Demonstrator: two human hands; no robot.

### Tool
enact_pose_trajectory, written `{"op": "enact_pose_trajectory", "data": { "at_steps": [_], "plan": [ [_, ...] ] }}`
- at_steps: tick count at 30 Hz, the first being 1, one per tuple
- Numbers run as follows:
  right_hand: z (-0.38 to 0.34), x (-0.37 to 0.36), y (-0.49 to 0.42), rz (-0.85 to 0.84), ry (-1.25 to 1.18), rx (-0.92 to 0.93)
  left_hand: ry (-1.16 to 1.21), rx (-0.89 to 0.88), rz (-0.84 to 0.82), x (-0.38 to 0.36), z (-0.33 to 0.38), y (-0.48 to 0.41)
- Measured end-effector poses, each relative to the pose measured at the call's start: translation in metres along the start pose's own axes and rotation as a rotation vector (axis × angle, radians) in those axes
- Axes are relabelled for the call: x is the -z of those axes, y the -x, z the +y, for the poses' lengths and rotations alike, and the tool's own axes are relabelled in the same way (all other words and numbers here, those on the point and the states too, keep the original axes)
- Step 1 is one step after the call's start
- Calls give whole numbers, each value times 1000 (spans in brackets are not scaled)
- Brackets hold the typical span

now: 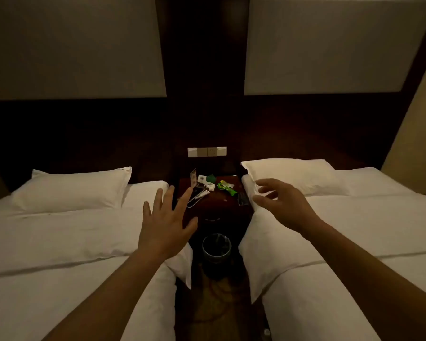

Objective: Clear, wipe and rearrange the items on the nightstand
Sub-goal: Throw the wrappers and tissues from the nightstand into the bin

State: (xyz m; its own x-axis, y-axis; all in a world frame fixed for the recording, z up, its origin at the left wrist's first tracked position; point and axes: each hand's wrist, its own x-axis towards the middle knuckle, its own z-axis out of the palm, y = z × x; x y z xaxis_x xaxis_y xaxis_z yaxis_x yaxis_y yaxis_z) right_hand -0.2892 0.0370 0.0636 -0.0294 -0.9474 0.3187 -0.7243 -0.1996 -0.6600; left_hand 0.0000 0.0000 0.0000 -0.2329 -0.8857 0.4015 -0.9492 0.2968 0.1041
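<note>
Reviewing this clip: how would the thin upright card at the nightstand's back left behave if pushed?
The upright card stands tilted on a narrow edge, so a light push probably tips it. It looks thin, so likely light. Stiffness cannot be judged in this dim view.

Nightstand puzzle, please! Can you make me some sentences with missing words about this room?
The nightstand stands between two ____.
The bin sits on the ____ in front of it.
The left hand and right hand both hold ____.
The switch panel is on the wall ____ the nightstand.
Missing words: beds, floor, nothing, above.
</note>
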Motion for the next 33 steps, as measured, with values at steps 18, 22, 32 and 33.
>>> {"op": "enact_pose_trajectory", "data": {
  "at_steps": [18,22,32,33],
  "plan": [
    [172,-115,-290,-190,-56,-110,-76,145,-212,-214,-51,-243],
    [210,-145,-336,-229,-51,-162,-72,164,-296,-262,-64,-285],
    [302,-272,-468,-327,61,-258,-6,115,-469,-414,-135,-414],
    [311,-287,-482,-338,75,-269,1,103,-492,-432,-144,-427]
  ]
}}
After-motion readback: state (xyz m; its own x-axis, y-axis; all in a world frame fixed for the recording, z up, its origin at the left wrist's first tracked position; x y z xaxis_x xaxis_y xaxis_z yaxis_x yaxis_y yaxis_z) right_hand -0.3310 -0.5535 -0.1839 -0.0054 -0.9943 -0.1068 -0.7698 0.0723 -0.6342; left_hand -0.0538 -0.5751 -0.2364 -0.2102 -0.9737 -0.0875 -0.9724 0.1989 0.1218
